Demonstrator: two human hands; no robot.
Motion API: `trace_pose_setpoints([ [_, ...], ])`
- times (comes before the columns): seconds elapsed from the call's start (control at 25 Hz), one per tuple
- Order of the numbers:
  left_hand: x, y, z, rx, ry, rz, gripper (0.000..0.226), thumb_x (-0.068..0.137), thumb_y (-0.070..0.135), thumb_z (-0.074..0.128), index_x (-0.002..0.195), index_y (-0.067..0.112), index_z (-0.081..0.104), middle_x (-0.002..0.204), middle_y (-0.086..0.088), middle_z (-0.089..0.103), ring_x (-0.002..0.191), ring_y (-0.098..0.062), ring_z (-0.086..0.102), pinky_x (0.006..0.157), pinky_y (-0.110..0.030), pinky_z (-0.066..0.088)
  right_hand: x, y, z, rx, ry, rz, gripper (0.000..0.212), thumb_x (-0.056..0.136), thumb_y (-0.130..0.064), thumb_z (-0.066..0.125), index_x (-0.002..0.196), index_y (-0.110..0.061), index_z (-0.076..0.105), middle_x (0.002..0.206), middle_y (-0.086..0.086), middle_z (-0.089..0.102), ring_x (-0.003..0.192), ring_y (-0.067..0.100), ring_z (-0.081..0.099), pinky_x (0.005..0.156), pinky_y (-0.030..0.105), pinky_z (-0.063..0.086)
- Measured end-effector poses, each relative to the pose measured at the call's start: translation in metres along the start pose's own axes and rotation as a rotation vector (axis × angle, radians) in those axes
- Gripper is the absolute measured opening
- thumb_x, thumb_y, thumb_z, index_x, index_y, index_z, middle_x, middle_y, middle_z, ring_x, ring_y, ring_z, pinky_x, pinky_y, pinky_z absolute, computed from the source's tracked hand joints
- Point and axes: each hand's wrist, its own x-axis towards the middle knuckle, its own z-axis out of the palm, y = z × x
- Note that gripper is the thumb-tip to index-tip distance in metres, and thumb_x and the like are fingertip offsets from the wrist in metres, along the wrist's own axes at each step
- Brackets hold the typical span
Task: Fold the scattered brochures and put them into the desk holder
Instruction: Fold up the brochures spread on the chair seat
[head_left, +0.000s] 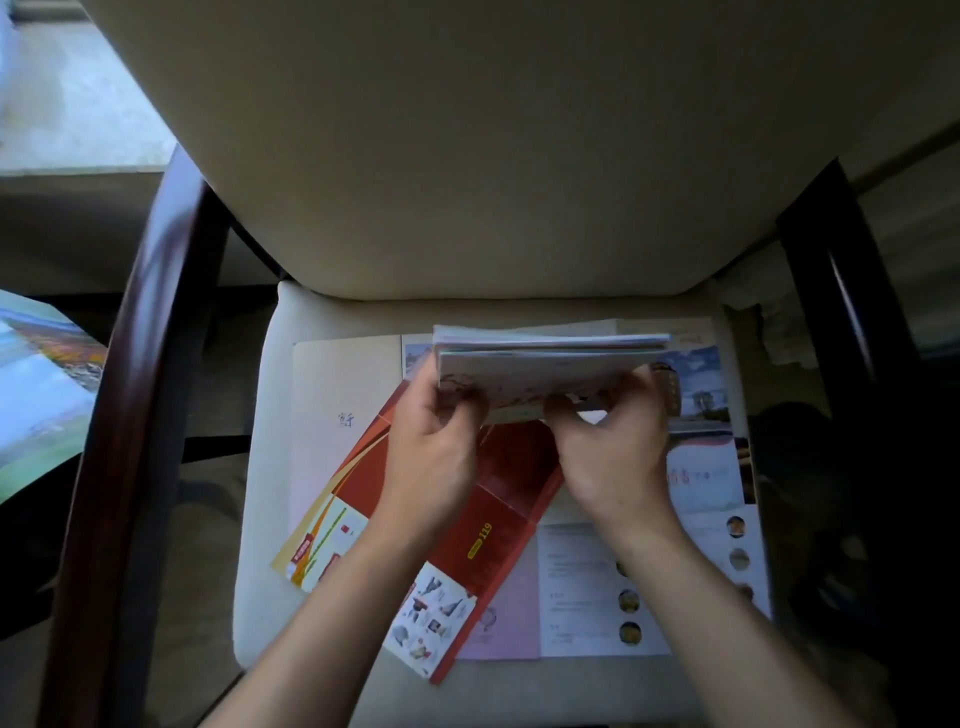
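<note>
Brochures lie spread over the cream seat cushion of an armchair, which serves as the only thing holding anything in this view; no desk holder shows. Both hands are raised above the seat, gripping one folded brochure between them. The left hand has its fingers curled round the brochure's left lower edge, and the right hand pinches the lower edge further right, thumb underneath. The held brochure is pale, with several layered leaves showing along its upper edge, and it hangs roughly level in front of the chair's backrest. Under the hands, flat on the cushion, a red and orange brochure lies unfolded and set diagonally, its near end printed with small product pictures. To its left rests a plain white sheet bearing a small handwritten mark. To the right, a brochure with scenery photographs lies open, and nearer the front edge a white leaflet with round food pictures overlaps a pale pink sheet. Dark wooden armrests flank the seat. Off to the far left, beyond the armrest, another colourful open brochure shows.
</note>
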Motion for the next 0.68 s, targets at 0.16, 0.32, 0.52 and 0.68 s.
trace_pose_setpoints([
  [0.16, -0.009, -0.012, -0.004, 0.153, -0.038, -0.102, 0.041, 0.094, -0.011, 0.047, 0.101, 0.027, 0.06, 0.101, 0.015, 0.066, 0.092, 0.009, 0.06, 0.084, -0.007, 0.045, -0.01, 0.009, 0.008, -0.066, -0.111, 0.082, 0.025, 0.087, 0.0, 0.065, 0.103, -0.019, 0.065, 0.095, -0.007, 0.071, 0.098, 0.01, 0.067, 0.076, 0.016, 0.047],
  [0.32, 0.003, -0.037, -0.047, 0.451, 0.051, -0.122, 0.039, 0.093, 0.011, 0.059, 0.129, 0.024, 0.055, 0.126, 0.005, 0.062, 0.119, -0.011, 0.057, 0.1, -0.023, 0.046, -0.001, 0.007, -0.015, 0.067, -0.017, 0.192, 0.039, 0.084, -0.009, 0.064, 0.091, -0.048, 0.061, 0.09, -0.022, 0.071, 0.086, -0.003, 0.068, 0.072, 0.021, 0.057],
  [0.52, -0.028, -0.078, -0.092, 1.138, -0.085, -0.264, 0.104, 0.077, 0.048, 0.078, 0.157, 0.018, 0.02, 0.163, -0.006, 0.025, 0.148, -0.026, 0.025, 0.118, -0.048, 0.03, -0.007, 0.041, -0.042, -0.152, -0.108, 0.561, 0.034, 0.087, 0.004, 0.052, 0.104, -0.024, 0.061, 0.111, 0.006, 0.07, 0.086, 0.021, 0.064, 0.065, 0.028, 0.048],
  [0.68, -0.024, -0.085, -0.093, 1.163, -0.037, -0.193, 0.11, 0.073, 0.048, 0.082, 0.157, 0.019, 0.017, 0.156, -0.007, 0.031, 0.14, -0.029, 0.031, 0.11, -0.05, 0.035, -0.011, 0.057, -0.043, -0.43, -0.081, 0.575, 0.047, 0.09, -0.003, 0.048, 0.135, -0.017, 0.045, 0.121, 0.009, 0.059, 0.091, 0.026, 0.048, 0.077, 0.033, 0.038],
])
